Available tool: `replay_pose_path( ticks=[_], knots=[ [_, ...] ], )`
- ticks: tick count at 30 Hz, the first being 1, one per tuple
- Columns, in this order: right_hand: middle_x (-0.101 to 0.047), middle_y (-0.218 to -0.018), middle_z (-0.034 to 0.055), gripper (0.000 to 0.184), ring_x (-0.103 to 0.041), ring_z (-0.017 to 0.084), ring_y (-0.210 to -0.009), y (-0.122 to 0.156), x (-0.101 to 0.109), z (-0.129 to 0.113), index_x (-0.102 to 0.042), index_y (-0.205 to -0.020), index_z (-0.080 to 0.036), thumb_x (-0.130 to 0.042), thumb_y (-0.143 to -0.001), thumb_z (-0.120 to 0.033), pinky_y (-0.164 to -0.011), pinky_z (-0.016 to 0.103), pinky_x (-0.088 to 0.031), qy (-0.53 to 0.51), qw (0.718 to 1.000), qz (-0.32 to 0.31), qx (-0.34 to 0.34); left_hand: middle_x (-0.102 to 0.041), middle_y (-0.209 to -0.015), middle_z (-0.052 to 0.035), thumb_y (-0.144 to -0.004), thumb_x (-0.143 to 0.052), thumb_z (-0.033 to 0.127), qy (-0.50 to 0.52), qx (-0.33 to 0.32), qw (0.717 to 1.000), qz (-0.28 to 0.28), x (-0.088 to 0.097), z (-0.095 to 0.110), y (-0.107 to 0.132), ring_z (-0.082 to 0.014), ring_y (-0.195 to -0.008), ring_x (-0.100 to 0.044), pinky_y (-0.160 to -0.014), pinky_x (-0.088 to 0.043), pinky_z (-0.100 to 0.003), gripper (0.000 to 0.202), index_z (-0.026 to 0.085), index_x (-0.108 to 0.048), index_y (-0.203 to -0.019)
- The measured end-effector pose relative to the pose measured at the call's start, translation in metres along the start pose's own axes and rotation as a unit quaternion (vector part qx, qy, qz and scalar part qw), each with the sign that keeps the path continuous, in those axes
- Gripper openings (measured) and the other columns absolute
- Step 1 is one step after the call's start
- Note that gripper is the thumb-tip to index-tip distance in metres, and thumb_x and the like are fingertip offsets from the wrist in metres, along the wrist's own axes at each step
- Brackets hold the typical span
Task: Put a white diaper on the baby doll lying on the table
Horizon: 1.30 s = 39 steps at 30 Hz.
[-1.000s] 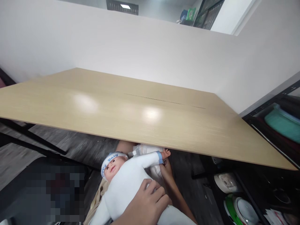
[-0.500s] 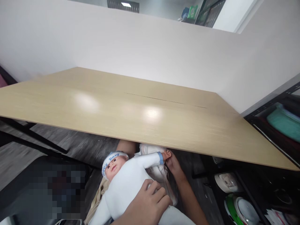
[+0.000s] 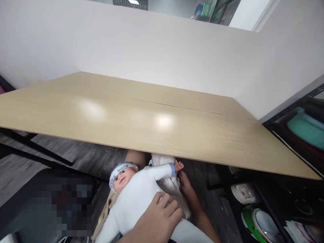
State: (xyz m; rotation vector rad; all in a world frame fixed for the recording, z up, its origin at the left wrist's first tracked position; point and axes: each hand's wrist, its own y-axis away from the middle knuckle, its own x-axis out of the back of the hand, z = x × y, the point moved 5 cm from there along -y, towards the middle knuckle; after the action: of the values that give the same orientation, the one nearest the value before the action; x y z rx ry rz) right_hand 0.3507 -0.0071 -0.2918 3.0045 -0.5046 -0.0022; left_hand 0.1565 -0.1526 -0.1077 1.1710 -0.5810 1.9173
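A baby doll (image 3: 138, 197) in a white suit with blue cuffs and a printed cap lies across my lap, its head to the left. My left hand (image 3: 164, 212) lies over its belly with the fingers curled against the cloth. Beyond the doll's side is a white, padded bundle in clear plastic (image 3: 168, 184) that looks like a pack of diapers. My right hand (image 3: 184, 182) grips the bundle's right edge, just under the doll's outstretched hand. The table edge hides the far end of the bundle, and part of my right fingers is out of sight.
A wooden table (image 3: 126, 118) spans the view above my lap, against a white wall. On the right stands a black rack (image 3: 263, 199) with containers and a teal item (image 3: 306, 128). A black chair (image 3: 37, 199), partly pixelated, is at lower left.
My right hand has moved slightly down, away from the doll's hand, which now shows more fully. My left hand stays on the belly. The view has shifted a little.
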Motion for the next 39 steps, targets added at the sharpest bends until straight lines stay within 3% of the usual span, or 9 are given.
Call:
replay_pose_path(
  ticks=[5, 9, 13, 17, 21, 26, 31, 35, 39],
  knots=[
    [-0.074, -0.101, 0.0034, 0.035, -0.071, 0.017, -0.082, 0.013, 0.023, -0.001, -0.073, -0.113, -0.017, -0.070, -0.109, -0.051, -0.077, 0.034, -0.063, 0.084, 0.995, 0.053, 0.012, -0.070, -0.127, -0.0068, -0.091, -0.083, 0.058, 0.013, 0.002, 1.000, -0.012, -0.002, -0.001, 0.001, -0.0324, -0.119, -0.059, -0.105, -0.044, -0.052, 0.056, 0.021, -0.063, -0.129],
    [-0.076, -0.110, 0.0106, 0.039, -0.072, 0.026, -0.100, 0.029, 0.036, -0.031, -0.075, -0.115, -0.018, -0.058, -0.108, -0.051, -0.092, 0.044, -0.060, 0.158, 0.979, 0.093, 0.088, -0.069, -0.127, -0.0065, -0.087, -0.087, 0.051, 0.015, 0.003, 1.000, -0.009, -0.001, 0.000, 0.003, -0.0320, -0.120, -0.058, -0.106, -0.044, -0.052, 0.057, 0.021, -0.063, -0.129],
    [-0.076, -0.131, 0.0149, 0.037, -0.066, 0.033, -0.127, 0.043, 0.010, -0.064, -0.080, -0.126, -0.022, -0.059, -0.100, -0.039, -0.116, 0.052, -0.050, 0.238, 0.953, 0.025, 0.183, -0.068, -0.125, -0.0067, -0.088, -0.084, 0.054, 0.019, -0.002, 1.000, 0.001, 0.000, 0.001, 0.003, -0.0320, -0.119, -0.057, -0.106, -0.044, -0.052, 0.055, 0.021, -0.063, -0.126],
    [-0.074, -0.144, 0.0109, 0.056, -0.061, 0.032, -0.142, 0.043, -0.033, -0.073, -0.079, -0.139, -0.027, -0.065, -0.084, -0.025, -0.128, 0.049, -0.042, 0.300, 0.920, -0.088, 0.236, -0.069, -0.122, -0.0069, -0.092, -0.079, 0.062, 0.024, 0.005, 1.000, 0.001, 0.003, 0.000, 0.002, -0.0319, -0.117, -0.058, -0.104, -0.044, -0.051, 0.051, 0.020, -0.064, -0.117],
    [-0.064, -0.159, 0.0121, 0.070, -0.053, 0.037, -0.152, 0.039, -0.057, -0.068, -0.072, -0.150, -0.023, -0.071, -0.080, -0.026, -0.133, 0.049, -0.033, 0.351, 0.895, -0.136, 0.237, -0.069, -0.125, -0.0071, -0.094, -0.077, 0.061, 0.026, 0.010, 1.000, -0.008, 0.008, 0.001, 0.002, -0.0322, -0.119, -0.058, -0.105, -0.044, -0.051, 0.051, 0.020, -0.064, -0.120],
    [-0.059, -0.165, 0.0140, 0.073, -0.046, 0.044, -0.156, 0.033, -0.064, -0.063, -0.069, -0.154, -0.022, -0.077, -0.082, -0.033, -0.135, 0.059, -0.026, 0.392, 0.881, -0.165, 0.206, -0.069, -0.126, -0.0074, -0.095, -0.077, 0.060, 0.034, 0.013, 0.999, -0.008, 0.011, 0.003, 0.003, -0.0323, -0.121, -0.057, -0.108, -0.044, -0.052, 0.050, 0.020, -0.064, -0.123],
    [-0.053, -0.172, 0.0118, 0.076, -0.032, 0.048, -0.164, 0.046, -0.066, -0.062, -0.065, -0.158, -0.028, -0.081, -0.084, -0.035, -0.136, 0.066, -0.019, 0.400, 0.883, -0.166, 0.182, -0.068, -0.129, -0.0073, -0.090, -0.082, 0.054, 0.030, 0.009, 0.999, -0.001, 0.007, 0.002, 0.003, -0.0332, -0.122, -0.057, -0.108, -0.044, -0.052, 0.053, 0.021, -0.063, -0.128],
    [-0.053, -0.171, 0.0145, 0.076, -0.021, 0.051, -0.168, 0.068, -0.073, -0.058, -0.066, -0.156, -0.026, -0.083, -0.088, -0.054, -0.136, 0.071, -0.011, 0.362, 0.906, -0.151, 0.160, -0.068, -0.127, -0.0082, -0.093, -0.077, 0.056, 0.028, 0.001, 1.000, -0.002, 0.005, 0.002, 0.003, -0.0331, -0.120, -0.057, -0.108, -0.044, -0.051, 0.051, 0.021, -0.063, -0.127],
    [-0.062, -0.160, 0.0130, 0.075, -0.033, 0.045, -0.164, 0.066, -0.082, -0.055, -0.065, -0.155, -0.028, -0.076, -0.093, -0.068, -0.134, 0.067, -0.026, 0.266, 0.949, -0.125, 0.115, -0.068, -0.125, -0.0082, -0.090, -0.080, 0.054, 0.013, -0.005, 1.000, -0.006, 0.003, 0.002, 0.003, -0.0332, -0.118, -0.057, -0.108, -0.043, -0.052, 0.051, 0.020, -0.062, -0.124]
  ],
)
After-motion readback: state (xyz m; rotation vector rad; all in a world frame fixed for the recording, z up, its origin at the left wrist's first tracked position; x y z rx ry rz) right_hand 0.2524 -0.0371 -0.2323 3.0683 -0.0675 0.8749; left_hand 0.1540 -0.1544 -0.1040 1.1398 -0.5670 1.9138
